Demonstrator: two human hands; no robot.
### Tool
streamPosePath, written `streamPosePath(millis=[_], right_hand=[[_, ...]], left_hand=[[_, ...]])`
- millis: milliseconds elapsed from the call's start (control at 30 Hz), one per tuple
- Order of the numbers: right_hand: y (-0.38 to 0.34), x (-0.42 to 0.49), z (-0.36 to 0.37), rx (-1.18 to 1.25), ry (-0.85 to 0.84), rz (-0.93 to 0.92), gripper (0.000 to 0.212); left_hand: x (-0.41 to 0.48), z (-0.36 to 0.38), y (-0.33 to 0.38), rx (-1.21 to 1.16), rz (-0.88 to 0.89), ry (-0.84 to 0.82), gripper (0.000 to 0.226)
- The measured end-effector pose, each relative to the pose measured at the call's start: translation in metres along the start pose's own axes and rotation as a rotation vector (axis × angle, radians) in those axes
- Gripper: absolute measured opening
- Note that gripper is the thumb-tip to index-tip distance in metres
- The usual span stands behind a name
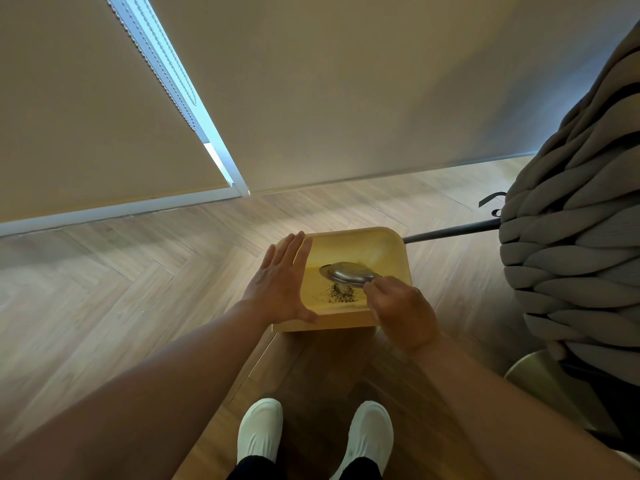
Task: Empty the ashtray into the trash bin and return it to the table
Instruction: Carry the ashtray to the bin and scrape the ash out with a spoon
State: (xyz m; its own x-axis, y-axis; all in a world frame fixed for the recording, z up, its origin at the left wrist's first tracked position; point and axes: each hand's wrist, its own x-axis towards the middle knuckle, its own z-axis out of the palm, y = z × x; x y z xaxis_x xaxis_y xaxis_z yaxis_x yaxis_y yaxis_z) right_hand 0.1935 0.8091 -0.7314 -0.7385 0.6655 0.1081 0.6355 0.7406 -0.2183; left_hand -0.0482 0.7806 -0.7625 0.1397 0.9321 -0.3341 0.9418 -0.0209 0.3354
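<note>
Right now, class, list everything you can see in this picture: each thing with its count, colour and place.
trash bin: one, yellow, on the floor ahead of the feet
ashtray: one, silver metal, upturned over the bin
ash: one dark heap, bin bottom
floor: pale wood, herringbone
chunky knit throw: one, grey, right edge
black rod: one, behind the bin
shoes: two, white, bottom centre
left hand: open, flat on the bin's left rim
right hand: grip on the ashtray's rim
</note>
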Motion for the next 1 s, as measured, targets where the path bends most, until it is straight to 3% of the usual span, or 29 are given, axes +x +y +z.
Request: streamPosePath(millis=[1000], right_hand=[[-0.0031, -0.0045, 0.0095, -0.111, 0.116, -0.129, 0.027]], left_hand=[[-0.0013, 0.0009, 0.0030, 0.008, -0.005, 0.011, 0.146]])
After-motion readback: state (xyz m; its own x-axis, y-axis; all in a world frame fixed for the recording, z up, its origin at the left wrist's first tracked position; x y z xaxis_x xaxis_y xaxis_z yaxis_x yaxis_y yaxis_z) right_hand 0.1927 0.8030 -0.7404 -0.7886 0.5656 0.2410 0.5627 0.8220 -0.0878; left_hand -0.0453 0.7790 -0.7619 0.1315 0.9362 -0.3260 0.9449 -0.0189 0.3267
